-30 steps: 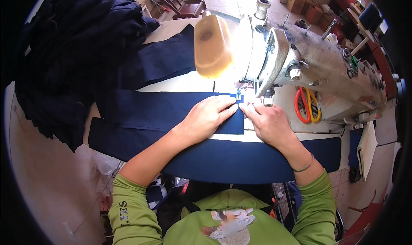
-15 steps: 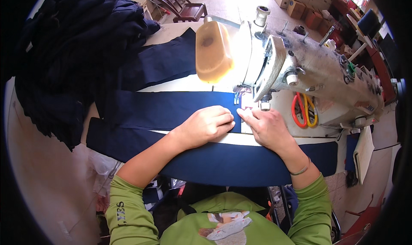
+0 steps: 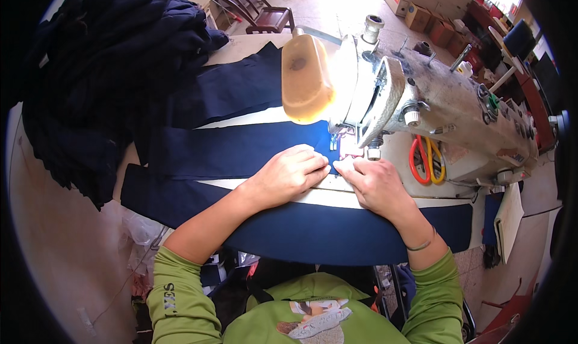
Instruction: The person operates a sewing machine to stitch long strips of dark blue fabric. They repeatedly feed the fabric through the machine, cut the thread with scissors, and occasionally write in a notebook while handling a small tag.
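Observation:
My left hand point(image 3: 290, 174) lies flat, fingers together, on a dark navy fabric strip point(image 3: 229, 152) just left of the presser foot point(image 3: 344, 146) of a grey industrial sewing machine point(image 3: 433, 112). My right hand point(image 3: 374, 184) presses down right beside it, fingertips at the small pale piece under the needle. Both hands hold the cloth against the white table point(image 3: 265, 116). A second navy strip point(image 3: 301, 229) hangs along the table's front edge below my wrists.
A big heap of dark navy garments point(image 3: 102, 73) fills the left of the table. Orange-handled scissors point(image 3: 424, 160) lie under the machine arm. An amber lamp shade point(image 3: 306, 79) sits on the machine head. A wooden chair point(image 3: 253, 6) and cardboard boxes point(image 3: 421, 12) stand behind.
Both hands stay at the presser foot, and the fabric stays in place beneath them. The view has shifted slightly.

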A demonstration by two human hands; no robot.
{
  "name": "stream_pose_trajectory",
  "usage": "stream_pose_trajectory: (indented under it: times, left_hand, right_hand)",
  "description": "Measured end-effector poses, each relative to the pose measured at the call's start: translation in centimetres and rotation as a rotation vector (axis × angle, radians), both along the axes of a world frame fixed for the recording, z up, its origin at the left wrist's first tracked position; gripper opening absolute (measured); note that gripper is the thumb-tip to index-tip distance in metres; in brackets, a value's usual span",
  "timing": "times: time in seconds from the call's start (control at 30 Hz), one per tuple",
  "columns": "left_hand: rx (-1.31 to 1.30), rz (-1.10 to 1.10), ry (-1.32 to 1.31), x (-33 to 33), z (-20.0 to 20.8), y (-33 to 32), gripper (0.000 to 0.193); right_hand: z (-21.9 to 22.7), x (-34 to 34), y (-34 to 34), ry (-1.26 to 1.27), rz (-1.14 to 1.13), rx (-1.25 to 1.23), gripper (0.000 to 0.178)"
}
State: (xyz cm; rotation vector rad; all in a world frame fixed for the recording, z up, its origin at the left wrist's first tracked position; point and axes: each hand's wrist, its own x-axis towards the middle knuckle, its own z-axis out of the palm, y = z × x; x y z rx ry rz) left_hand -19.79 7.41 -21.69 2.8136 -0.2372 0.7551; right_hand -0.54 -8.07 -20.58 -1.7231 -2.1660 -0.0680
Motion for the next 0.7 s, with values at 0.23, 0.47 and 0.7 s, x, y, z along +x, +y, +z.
stream_pose_trajectory:
  times: [0.23, 0.47, 0.7]
  left_hand:
    - [0.033, 0.054, 0.023, -0.01, -0.1, 0.32, 0.035]
    - [0.08, 0.131, 0.081, -0.13, -0.37, 0.37, 0.043]
    - [0.09, 0.225, 0.187, -0.25, -0.36, 0.32, 0.051]
  right_hand:
    - [-0.1, -0.06, 0.02, -0.022, -0.008, -0.004, 0.035]
    - [-0.66, -0.07, 0.14, -0.042, -0.027, 0.003, 0.035]
    - [-0.52, -0.33, 0.29, -0.04, -0.041, 0.006, 0.034]
